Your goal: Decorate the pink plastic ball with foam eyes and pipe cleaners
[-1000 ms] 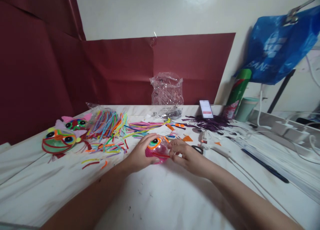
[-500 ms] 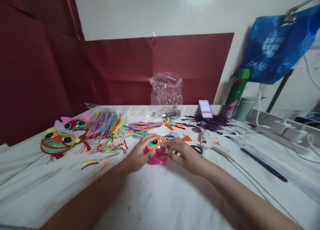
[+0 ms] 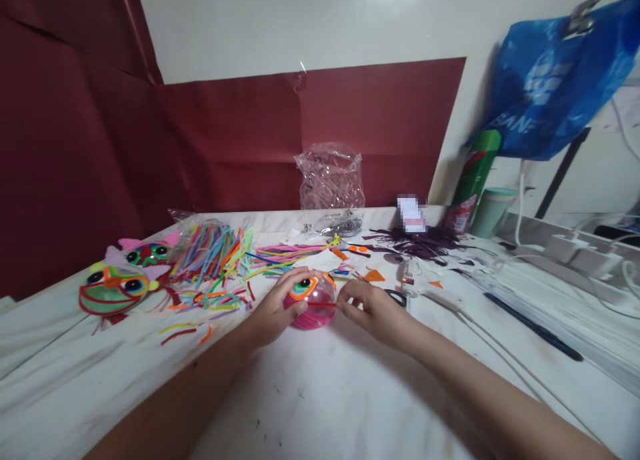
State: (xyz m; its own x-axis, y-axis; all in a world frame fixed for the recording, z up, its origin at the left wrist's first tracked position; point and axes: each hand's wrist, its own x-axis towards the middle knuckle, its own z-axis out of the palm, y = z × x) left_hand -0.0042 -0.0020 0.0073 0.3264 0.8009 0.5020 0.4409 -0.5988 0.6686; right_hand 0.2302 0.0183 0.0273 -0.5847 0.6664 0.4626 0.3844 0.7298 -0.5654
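Note:
My left hand (image 3: 278, 310) is wrapped round the left side of a clear plastic ball (image 3: 324, 288). Pink strands cover the ball's lower part, and an eye ringed in orange, green and blue shows near its top. A red pipe cleaner (image 3: 323, 305) runs across the ball's front, under my left thumb. At its right end, the fingertips of my right hand (image 3: 369, 308) pinch it just beside the ball. Black-handled scissors (image 3: 397, 297) lie partly hidden beyond my right hand.
Two decorated face balls, the nearer one green (image 3: 113, 297), sit at the left. A bundle of colourful pipe cleaners (image 3: 207, 250) lies behind loose cut pieces. On the right are a glue gun (image 3: 440, 300), its cord, purple strips (image 3: 420, 245), a dark pen-like stick (image 3: 533, 325) and a cup (image 3: 493, 213).
My right hand has drawn slightly away from the ball's side. The red pipe cleaner now shows as a straight line across the front. The whole view has shifted a little.

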